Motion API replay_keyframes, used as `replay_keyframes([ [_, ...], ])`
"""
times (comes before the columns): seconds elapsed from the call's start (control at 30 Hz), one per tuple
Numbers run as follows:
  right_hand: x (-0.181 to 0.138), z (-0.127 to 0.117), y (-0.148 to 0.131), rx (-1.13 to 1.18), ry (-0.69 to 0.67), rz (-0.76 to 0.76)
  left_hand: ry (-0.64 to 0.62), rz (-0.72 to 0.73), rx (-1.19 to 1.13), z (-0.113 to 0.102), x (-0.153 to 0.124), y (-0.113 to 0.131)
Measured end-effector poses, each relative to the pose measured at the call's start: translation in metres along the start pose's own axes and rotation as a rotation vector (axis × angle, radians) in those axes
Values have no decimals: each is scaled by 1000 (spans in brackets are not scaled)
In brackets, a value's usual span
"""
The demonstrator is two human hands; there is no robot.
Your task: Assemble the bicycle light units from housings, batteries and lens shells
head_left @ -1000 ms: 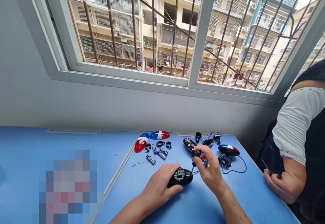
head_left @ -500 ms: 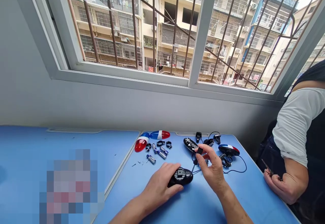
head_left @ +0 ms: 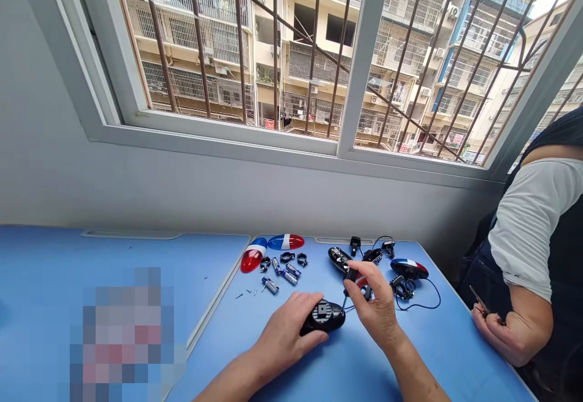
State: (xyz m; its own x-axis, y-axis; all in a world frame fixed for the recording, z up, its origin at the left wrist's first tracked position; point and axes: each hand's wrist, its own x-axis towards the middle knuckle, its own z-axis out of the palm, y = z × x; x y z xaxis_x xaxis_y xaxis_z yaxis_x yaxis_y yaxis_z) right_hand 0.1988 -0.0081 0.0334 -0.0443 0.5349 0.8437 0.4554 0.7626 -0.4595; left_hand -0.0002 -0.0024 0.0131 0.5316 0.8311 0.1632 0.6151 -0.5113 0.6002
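Observation:
My left hand (head_left: 286, 332) rests on the blue table (head_left: 355, 359), its fingers wrapped around a black oval housing (head_left: 324, 316) that lies with its underside up. My right hand (head_left: 376, 305) hovers just right of the housing and pinches a small black switch piece (head_left: 351, 274) on a thin black wire that runs down to the housing. Behind my hands lie another black oval housing (head_left: 340, 258) and a light with a red, white and blue cover (head_left: 409, 268).
Two loose red, white and blue covers (head_left: 254, 256) (head_left: 286, 242), several batteries (head_left: 282, 274), black clamps (head_left: 286, 257) and small screws (head_left: 248, 292) lie at the back left. A tangle of black wire (head_left: 404, 289) lies right. A person in a white sleeve (head_left: 531, 226) sits at the right edge.
My right hand lifted the small switch piece a little and brought it back down and left. My left hand and the housing stayed put.

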Motion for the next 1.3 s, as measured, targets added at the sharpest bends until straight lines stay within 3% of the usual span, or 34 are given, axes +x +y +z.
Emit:
replay_keyframes([
  [0.27,-3,5,-2,-48,-17,-27,1,0,-13,-1,0,1],
  [0.57,-3,4,0,-144,103,5,12,20,-9,0,-1,1],
  [0.9,-3,12,-6,-147,95,-95,16,17,0,-1,0,0],
  [1.3,-5,12,-4,-165,108,-47,15,30,12,-1,-1,3],
])
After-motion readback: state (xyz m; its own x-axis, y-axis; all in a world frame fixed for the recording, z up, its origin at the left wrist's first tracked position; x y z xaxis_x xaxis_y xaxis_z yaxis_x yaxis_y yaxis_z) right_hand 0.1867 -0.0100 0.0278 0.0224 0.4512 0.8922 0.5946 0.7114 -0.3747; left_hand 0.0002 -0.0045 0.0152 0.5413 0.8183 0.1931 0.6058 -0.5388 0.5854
